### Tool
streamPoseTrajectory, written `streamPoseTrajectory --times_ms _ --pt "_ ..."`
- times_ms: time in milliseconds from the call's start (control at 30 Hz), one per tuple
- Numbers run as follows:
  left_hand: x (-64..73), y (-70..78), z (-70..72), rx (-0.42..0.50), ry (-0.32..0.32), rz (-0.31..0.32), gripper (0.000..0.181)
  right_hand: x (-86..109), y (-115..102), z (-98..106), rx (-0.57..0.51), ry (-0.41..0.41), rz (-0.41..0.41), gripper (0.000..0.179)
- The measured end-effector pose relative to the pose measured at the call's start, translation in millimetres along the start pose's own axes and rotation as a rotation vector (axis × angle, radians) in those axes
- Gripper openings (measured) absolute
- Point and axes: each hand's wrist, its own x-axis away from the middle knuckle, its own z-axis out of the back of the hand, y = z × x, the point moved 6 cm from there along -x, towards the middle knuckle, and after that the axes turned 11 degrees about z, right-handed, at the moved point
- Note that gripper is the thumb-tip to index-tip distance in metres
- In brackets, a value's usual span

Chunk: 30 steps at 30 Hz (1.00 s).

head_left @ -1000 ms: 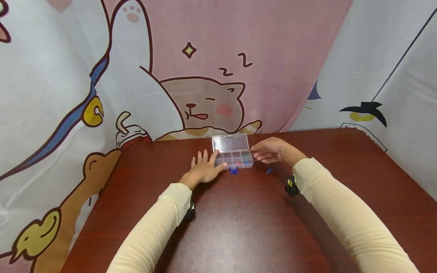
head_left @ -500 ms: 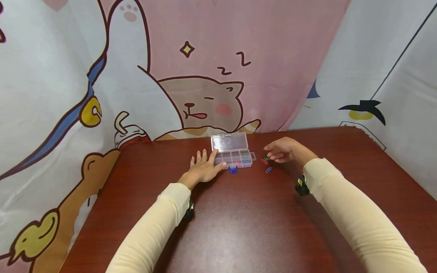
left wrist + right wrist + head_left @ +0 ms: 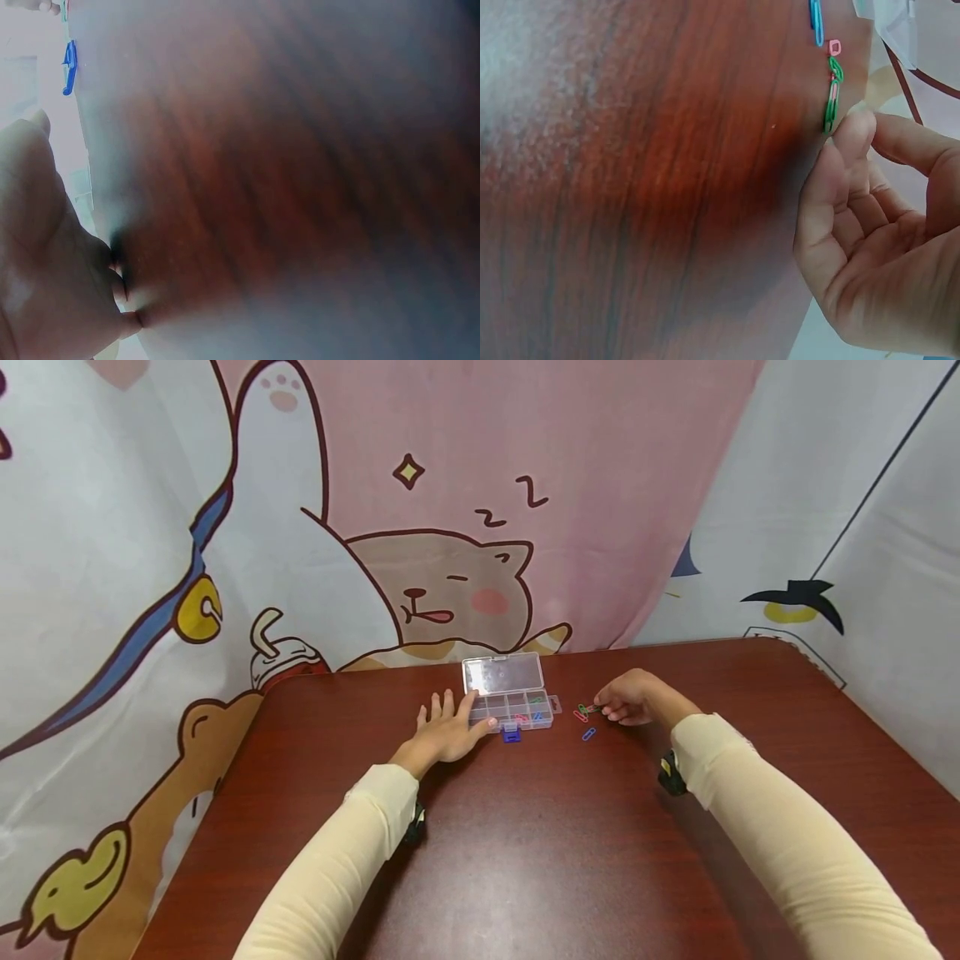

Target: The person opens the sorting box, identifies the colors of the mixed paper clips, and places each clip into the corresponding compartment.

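A clear divided plastic box (image 3: pixel 492 712) stands with its lid (image 3: pixel 504 675) raised near the table's far edge. Green, red and blue paper clips lie in its right compartments. My left hand (image 3: pixel 446 733), fingers spread, rests against the box's left side, thumb at the front. To the right of the box, my right hand (image 3: pixel 630 697) pinches at the end of a green paper clip (image 3: pixel 830 112) with thumb and forefinger; the fingertips partly hide the contact. Beside it on the table are a red paper clip (image 3: pixel 581 716) and a blue paper clip (image 3: pixel 588 734).
A blue latch (image 3: pixel 512 736) hangs from the box's front, and a clear hanging tab (image 3: pixel 555 704) sticks out on its right. The brown wooden table (image 3: pixel 555 843) extends toward me. A printed cloth (image 3: pixel 600 527) hangs just behind the table.
My right hand has moved right, from the box's right side to the loose paper clips, and lowered its fingertips to a green one. The left hand has stayed on the box.
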Motion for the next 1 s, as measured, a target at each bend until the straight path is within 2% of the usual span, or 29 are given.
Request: streamPoseTrajectory --times_ms 200,367,500,867,1000 --pt "-1.1 -0.4 -0.4 0.006 0.003 0.003 0.08 -4.5 3.6 -2.4 0.146 0.044 0.027 0.02" --pt "-1.6 -0.4 -0.2 0.017 0.003 0.004 0.079 -7.5 3.7 -4.0 0.203 0.072 0.026 0.015" --pt "-1.0 -1.1 -0.1 0.011 0.002 0.007 0.08 -9.1 4.5 -4.3 0.213 0.069 0.007 0.01" --pt "-1.5 -1.3 -1.3 0.016 0.002 0.01 0.079 -5.1 4.3 -3.2 0.217 0.02 0.007 0.013" --pt "-2.7 -1.7 -2.1 0.016 0.0 0.012 0.079 -4.7 5.7 -2.3 0.187 0.014 0.002 0.014"
